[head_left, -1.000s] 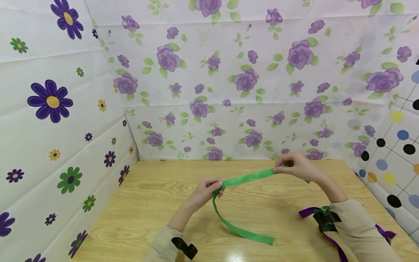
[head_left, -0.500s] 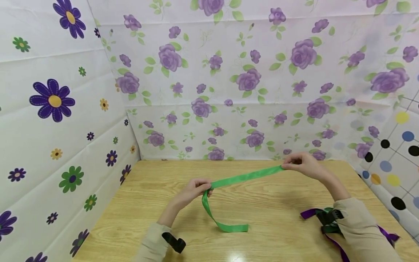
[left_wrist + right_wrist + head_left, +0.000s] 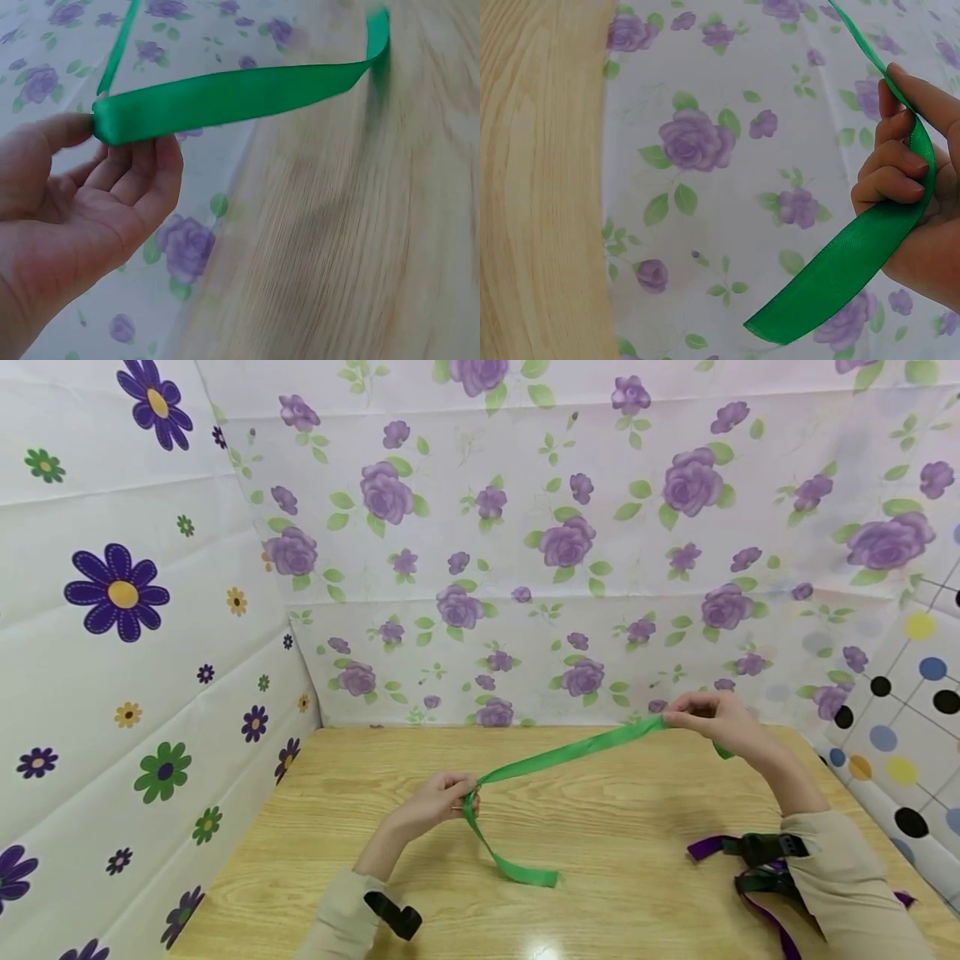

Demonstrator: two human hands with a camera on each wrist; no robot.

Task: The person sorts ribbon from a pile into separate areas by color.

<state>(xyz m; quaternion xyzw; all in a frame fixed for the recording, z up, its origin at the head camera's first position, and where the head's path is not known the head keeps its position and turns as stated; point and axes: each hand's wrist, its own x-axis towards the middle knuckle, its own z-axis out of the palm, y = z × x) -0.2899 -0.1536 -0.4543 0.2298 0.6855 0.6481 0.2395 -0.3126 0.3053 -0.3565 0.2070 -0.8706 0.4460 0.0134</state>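
Note:
A green ribbon [image 3: 570,750] is stretched between both hands over the wooden table, rising toward the right. My left hand [image 3: 433,806] pinches it between thumb and fingers, and a loose tail curves down below that hand. In the left wrist view the ribbon [image 3: 232,97] runs out from the fingertips toward the table. My right hand [image 3: 716,727], held higher, pinches the ribbon's other stretch. Its short end [image 3: 840,281] hangs past the palm in the right wrist view, with the other fingers curled beside it.
A bundle of purple and dark green ribbons [image 3: 772,881] lies on the table [image 3: 337,843] at the right, partly under the right sleeve [image 3: 847,877]. Black straps with cameras sit on both sleeves. Flowered cloth [image 3: 525,635] hangs behind the table, with patterned cloth on both sides.
The hands have moved apart, the left one to the left and the right one up and right. The stretch of ribbon between them has become longer and the hanging tail has swung left.

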